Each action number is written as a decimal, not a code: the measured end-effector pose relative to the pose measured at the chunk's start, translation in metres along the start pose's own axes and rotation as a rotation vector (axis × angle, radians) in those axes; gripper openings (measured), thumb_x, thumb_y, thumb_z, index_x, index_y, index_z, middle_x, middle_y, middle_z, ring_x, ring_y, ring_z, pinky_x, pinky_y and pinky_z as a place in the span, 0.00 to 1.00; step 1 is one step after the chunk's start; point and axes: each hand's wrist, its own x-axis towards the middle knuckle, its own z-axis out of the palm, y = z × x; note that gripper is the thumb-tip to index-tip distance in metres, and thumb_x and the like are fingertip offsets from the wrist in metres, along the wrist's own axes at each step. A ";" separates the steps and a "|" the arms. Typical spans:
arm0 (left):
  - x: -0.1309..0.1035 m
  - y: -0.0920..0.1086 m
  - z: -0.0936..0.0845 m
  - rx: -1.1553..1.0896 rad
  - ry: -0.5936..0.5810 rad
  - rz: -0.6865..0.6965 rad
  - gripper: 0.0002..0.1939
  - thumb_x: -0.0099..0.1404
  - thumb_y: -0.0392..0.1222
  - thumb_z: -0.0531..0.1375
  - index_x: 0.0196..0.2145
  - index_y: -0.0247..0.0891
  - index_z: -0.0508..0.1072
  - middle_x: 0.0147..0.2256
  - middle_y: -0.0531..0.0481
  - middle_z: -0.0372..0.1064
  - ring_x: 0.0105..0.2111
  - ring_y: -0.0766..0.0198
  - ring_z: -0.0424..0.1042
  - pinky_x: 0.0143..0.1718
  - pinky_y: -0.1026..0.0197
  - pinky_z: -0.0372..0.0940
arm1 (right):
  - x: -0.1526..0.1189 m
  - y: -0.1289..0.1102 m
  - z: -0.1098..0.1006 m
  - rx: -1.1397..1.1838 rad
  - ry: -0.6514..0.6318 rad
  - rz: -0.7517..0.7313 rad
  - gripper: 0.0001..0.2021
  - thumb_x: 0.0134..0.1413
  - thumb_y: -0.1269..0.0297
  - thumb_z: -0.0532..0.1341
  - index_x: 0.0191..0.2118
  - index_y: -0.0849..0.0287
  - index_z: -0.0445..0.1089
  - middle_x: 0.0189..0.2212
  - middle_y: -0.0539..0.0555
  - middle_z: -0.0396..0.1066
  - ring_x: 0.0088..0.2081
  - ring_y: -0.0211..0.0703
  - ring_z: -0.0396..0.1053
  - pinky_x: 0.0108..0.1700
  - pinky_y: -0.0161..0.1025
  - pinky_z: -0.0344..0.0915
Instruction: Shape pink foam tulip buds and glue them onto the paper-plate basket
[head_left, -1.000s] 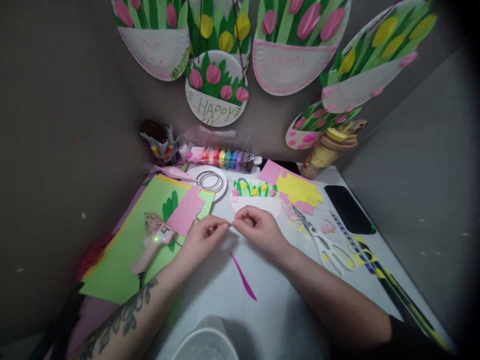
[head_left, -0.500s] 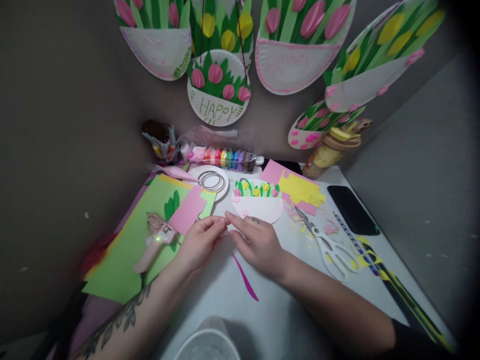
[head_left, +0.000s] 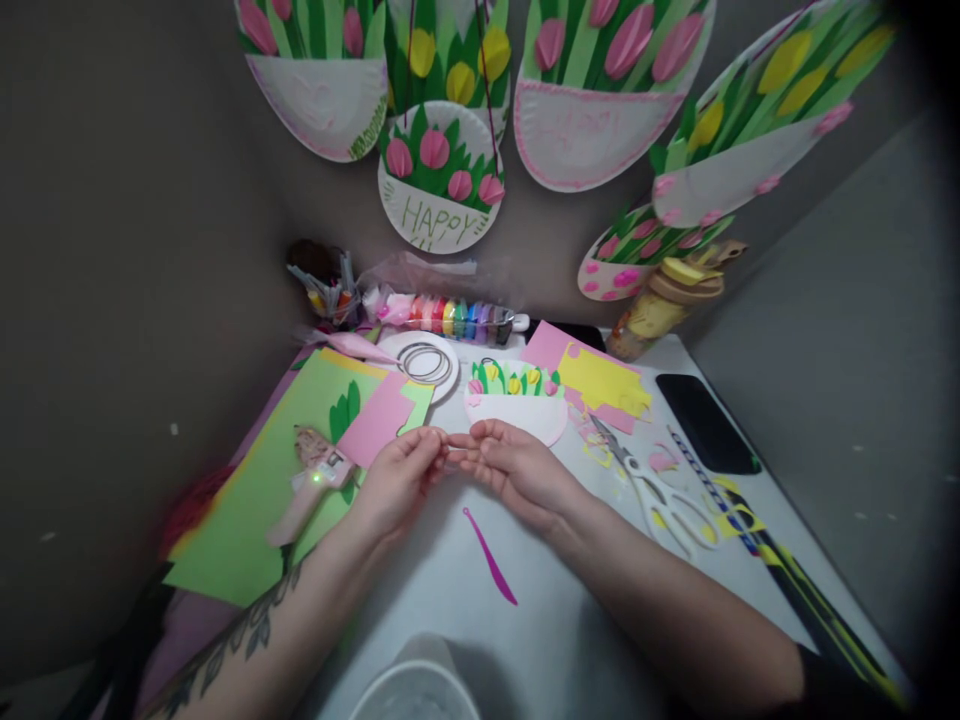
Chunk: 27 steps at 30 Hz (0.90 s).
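Observation:
Over the middle of the table, my left hand (head_left: 409, 475) is closed in a pinch, and what it holds is too small to make out. My right hand (head_left: 521, 470) meets it at the fingertips, thumb and fingers pressed together, its contents hidden. Just behind them lies a small half-round white plate craft (head_left: 516, 410) with paper tulips and a pink edge. A purple modelling tool (head_left: 491, 560) rests on the table below my hands. To the left, a glue gun (head_left: 313, 490) with a green light lies on green paper (head_left: 232, 530), beside a pink paper piece (head_left: 379, 415).
White scissors (head_left: 660, 495), a dark phone (head_left: 707, 422) and yellow paper (head_left: 600, 380) are on the right. A clear container (head_left: 416, 690) stands at the near edge. Behind are clay colours (head_left: 450, 315), a cup (head_left: 660, 300) and hanging plate crafts (head_left: 442, 215).
My right hand has turned, its fingers now curled up against the thumb instead of stretched over my left fingertips. My left hand has barely moved. The view has shifted slightly.

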 end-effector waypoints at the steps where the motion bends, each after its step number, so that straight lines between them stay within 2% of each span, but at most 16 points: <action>1: 0.000 0.000 -0.001 -0.004 -0.002 0.008 0.19 0.50 0.51 0.70 0.28 0.33 0.72 0.22 0.56 0.63 0.23 0.74 0.58 0.26 0.70 0.55 | 0.000 -0.001 0.000 -0.022 0.016 -0.015 0.14 0.43 0.70 0.67 0.35 0.58 0.62 0.37 0.58 0.76 0.34 0.41 0.77 0.38 0.36 0.70; 5: 0.001 -0.003 -0.005 -0.036 0.032 0.015 0.18 0.48 0.49 0.72 0.28 0.33 0.72 0.21 0.58 0.61 0.22 0.75 0.58 0.26 0.71 0.55 | 0.001 -0.004 -0.001 -0.222 0.091 -0.092 0.17 0.49 0.57 0.66 0.35 0.55 0.57 0.37 0.55 0.78 0.27 0.39 0.76 0.24 0.30 0.63; 8: 0.001 -0.003 -0.006 -0.055 0.035 0.025 0.19 0.48 0.49 0.72 0.24 0.33 0.69 0.20 0.58 0.60 0.21 0.75 0.57 0.24 0.71 0.54 | 0.001 -0.004 -0.003 -0.377 0.068 -0.146 0.18 0.48 0.51 0.66 0.32 0.55 0.57 0.29 0.51 0.77 0.22 0.37 0.72 0.21 0.30 0.57; 11: 0.001 -0.003 -0.005 -0.064 0.023 0.024 0.20 0.51 0.52 0.70 0.22 0.33 0.69 0.20 0.56 0.61 0.21 0.74 0.58 0.24 0.70 0.55 | 0.001 -0.003 -0.006 -0.502 0.066 -0.223 0.15 0.46 0.52 0.67 0.29 0.58 0.64 0.19 0.46 0.69 0.19 0.32 0.63 0.22 0.30 0.54; 13: 0.000 -0.003 -0.003 -0.077 0.018 0.001 0.20 0.52 0.54 0.69 0.25 0.33 0.71 0.21 0.55 0.63 0.22 0.73 0.60 0.24 0.70 0.55 | 0.001 -0.003 -0.006 -0.555 0.086 -0.276 0.12 0.45 0.55 0.67 0.28 0.59 0.69 0.19 0.45 0.66 0.20 0.31 0.59 0.24 0.31 0.55; 17: 0.000 -0.003 -0.001 -0.080 0.016 -0.034 0.20 0.47 0.48 0.72 0.31 0.32 0.74 0.23 0.55 0.64 0.23 0.74 0.61 0.25 0.70 0.56 | 0.000 -0.005 -0.005 -0.581 0.074 -0.309 0.08 0.45 0.61 0.65 0.31 0.58 0.73 0.21 0.46 0.68 0.25 0.34 0.64 0.30 0.34 0.60; 20: -0.001 -0.003 -0.001 -0.069 0.015 -0.009 0.18 0.46 0.46 0.73 0.28 0.33 0.73 0.22 0.56 0.63 0.22 0.74 0.60 0.25 0.71 0.56 | -0.001 -0.005 -0.004 -0.528 0.058 -0.313 0.07 0.44 0.62 0.65 0.32 0.57 0.73 0.23 0.46 0.69 0.26 0.35 0.67 0.32 0.35 0.63; 23: -0.001 -0.002 -0.002 -0.066 0.008 0.028 0.18 0.48 0.49 0.72 0.23 0.33 0.70 0.21 0.56 0.62 0.22 0.74 0.60 0.25 0.70 0.57 | -0.001 -0.004 -0.002 -0.478 0.060 -0.317 0.09 0.43 0.62 0.66 0.33 0.57 0.74 0.24 0.47 0.71 0.26 0.35 0.68 0.34 0.37 0.65; 27: -0.001 -0.001 -0.001 -0.090 0.019 0.028 0.21 0.52 0.56 0.68 0.24 0.34 0.70 0.22 0.54 0.64 0.23 0.72 0.61 0.25 0.69 0.57 | -0.002 -0.004 -0.001 -0.491 0.059 -0.307 0.09 0.42 0.61 0.67 0.32 0.58 0.74 0.25 0.48 0.72 0.27 0.36 0.68 0.35 0.38 0.66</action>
